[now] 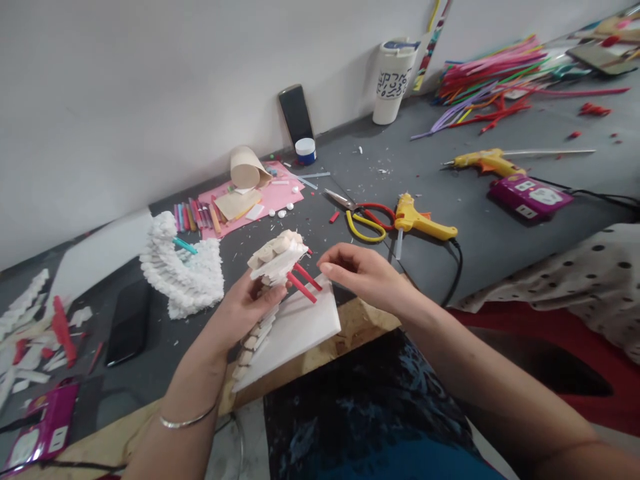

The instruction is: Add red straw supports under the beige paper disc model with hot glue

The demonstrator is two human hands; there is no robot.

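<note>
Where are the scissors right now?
In the head view, the scissors lie on the grey table, right of centre, immediately left of the nearer yellow glue gun and just beyond the right hand.

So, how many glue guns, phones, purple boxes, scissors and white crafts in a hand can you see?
Yellow glue guns: 2
Phones: 2
Purple boxes: 2
Scissors: 1 pair
White craft in the left hand: 1
Total: 8

White and cream model (278,259), red sticks (302,288), yellow glue guns (425,224), pink paper (284,197), white cloth (595,272) (dark-dotted)
</note>
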